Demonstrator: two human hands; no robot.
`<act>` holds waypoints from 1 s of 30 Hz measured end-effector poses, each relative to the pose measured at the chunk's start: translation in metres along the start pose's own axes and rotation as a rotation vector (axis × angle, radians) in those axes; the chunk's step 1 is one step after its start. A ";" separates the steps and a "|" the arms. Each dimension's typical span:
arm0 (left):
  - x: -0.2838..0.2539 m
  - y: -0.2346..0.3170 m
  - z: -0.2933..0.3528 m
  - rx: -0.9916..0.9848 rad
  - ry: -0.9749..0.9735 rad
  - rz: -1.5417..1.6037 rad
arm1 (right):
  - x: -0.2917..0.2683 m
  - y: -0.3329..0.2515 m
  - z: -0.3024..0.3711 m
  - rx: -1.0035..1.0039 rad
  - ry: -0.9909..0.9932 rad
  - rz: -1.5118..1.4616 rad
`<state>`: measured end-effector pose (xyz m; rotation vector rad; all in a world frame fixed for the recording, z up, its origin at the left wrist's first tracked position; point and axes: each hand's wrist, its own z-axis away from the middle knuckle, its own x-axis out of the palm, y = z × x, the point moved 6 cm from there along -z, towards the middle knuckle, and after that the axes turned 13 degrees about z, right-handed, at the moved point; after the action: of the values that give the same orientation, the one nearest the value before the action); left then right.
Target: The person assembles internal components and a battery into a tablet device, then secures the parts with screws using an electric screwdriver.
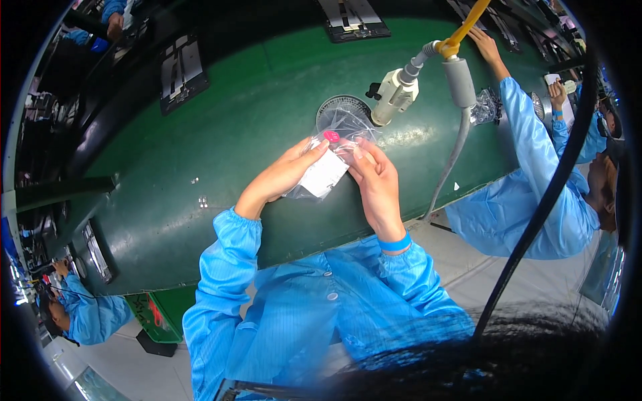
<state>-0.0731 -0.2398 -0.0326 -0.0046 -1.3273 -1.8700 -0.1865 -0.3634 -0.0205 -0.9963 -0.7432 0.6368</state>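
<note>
Between my two hands, over the green bench, is a clear plastic bag (315,194) with a white label on it and a round red sticker (331,136). My left hand (289,170) is closed on the bag's left side, thumb laid over it near the sticker. With fingers and thumb pinched, my right hand (376,179) grips the bag's right edge. The bag's upper part is crumpled, and its contents cannot be made out. Just beyond it sits a round metal mesh dish (343,105), partly covered by the plastic.
A cream nozzle device (396,95) hangs right of the dish, with a grey hose (456,157). Flat panel assemblies (182,72) lie along the far side. Small pieces (203,201) rest at left. A co-worker's sleeve (528,123) reaches across on the right. A green crate (157,317) stands below left.
</note>
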 end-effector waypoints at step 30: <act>0.008 0.051 0.037 0.502 -0.061 -0.268 | 0.009 -0.019 0.021 -0.643 0.097 0.663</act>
<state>-0.0629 -0.2210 0.0275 0.3953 -1.8827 -1.7062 -0.1954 -0.3542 0.0064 -1.8926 -0.5262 0.9322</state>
